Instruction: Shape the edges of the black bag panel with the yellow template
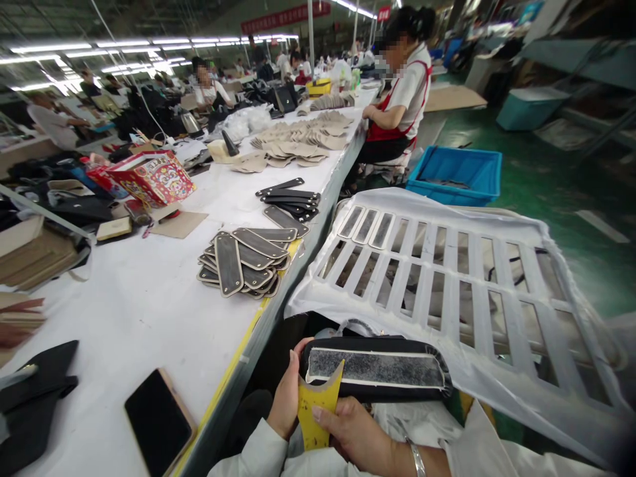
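My left hand [285, 400] is closed round the left end of a long black padded piece [382, 393] with rounded corners, low in front of me. A dark grey speckled strip [377, 368] with a whitish border runs along its top. In my right hand [360, 430] is a yellow scraper [316, 414] with a curved, forked edge, pinched between thumb and fingers. The scraper's tip overlaps the left part of the strip. Whether it presses on the surface I cannot tell. Part of my left fingers is hidden behind the black piece.
Beyond the piece stands a white slotted rack [450, 311] with several grey strips [366, 226] on it. On the white table [163, 311] lie a stack of dark panels [248, 258], black straps [293, 197] and a phone [159, 424]. A blue crate [457, 189] and a seated co-worker [405, 93] are farther back.
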A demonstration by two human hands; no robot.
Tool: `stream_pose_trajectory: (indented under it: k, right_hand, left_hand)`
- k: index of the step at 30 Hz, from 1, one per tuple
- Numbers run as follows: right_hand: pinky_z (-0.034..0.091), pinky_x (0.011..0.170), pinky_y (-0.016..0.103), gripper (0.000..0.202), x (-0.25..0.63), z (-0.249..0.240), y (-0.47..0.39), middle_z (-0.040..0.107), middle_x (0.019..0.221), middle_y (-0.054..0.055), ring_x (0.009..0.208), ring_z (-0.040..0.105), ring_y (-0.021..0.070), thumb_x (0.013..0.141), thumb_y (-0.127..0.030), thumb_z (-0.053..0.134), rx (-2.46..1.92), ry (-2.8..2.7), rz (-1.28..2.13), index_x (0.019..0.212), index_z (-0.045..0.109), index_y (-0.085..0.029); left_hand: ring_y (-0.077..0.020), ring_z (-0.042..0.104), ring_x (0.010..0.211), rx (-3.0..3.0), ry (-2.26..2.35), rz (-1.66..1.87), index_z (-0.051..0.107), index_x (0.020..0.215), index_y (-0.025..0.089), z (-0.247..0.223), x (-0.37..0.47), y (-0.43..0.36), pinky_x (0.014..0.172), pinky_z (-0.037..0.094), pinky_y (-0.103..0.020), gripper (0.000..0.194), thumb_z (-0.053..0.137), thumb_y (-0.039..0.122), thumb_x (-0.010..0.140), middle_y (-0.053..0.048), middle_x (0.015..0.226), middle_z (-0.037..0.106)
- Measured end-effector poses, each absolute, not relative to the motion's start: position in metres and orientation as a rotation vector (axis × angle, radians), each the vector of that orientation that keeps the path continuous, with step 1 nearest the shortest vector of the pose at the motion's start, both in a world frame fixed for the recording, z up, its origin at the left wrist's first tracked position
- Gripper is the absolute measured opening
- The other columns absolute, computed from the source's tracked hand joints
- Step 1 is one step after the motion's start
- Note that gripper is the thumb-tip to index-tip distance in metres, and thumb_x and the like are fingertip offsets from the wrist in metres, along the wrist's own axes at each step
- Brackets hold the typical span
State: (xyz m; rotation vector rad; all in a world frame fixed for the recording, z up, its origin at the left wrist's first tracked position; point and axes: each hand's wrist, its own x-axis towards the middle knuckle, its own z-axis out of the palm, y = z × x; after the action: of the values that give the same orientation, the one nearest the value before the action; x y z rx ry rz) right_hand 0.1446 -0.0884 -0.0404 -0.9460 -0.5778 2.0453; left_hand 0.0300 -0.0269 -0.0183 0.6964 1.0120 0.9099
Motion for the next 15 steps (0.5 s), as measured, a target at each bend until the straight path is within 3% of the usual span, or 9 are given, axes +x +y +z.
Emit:
stream_pose_trajectory:
  k: [9, 15]
  right_hand:
    - [0.048, 0.077, 0.037, 0.033, 0.1449, -0.0384, -0.0897, 0.07, 0.08, 0.009, 0.08, 0.066, 0.0262, 0.072, -0.046, 0.071, -0.864, -0.482, 2.053, 0.086, 0.073, -0.016]
    - [0.049, 0.069, 0.035, 0.042, 0.1439, -0.0368, -0.0904, 0.071, 0.079, 0.009, 0.071, 0.066, 0.0254, 0.065, -0.055, 0.073, -0.966, -0.457, 2.08, 0.081, 0.072, -0.016]
  left_hand:
    - [-0.0237, 0.056, 0.107, 0.796, 1.074, 0.848, 0.053, 0.118, 0.022, -0.0071, 0.0349, -0.02, 0.095, 0.041, -0.033, 0.05, 0.034, 0.059, 0.09, -0.005, 0.114, 0.063]
    - [-0.0234, 0.056, 0.103, 0.942, 1.125, 0.804, 0.051, 0.117, 0.023, -0.0159, 0.0297, -0.02, 0.091, 0.042, -0.035, 0.048, 0.028, 0.057, 0.092, -0.005, 0.109, 0.063]
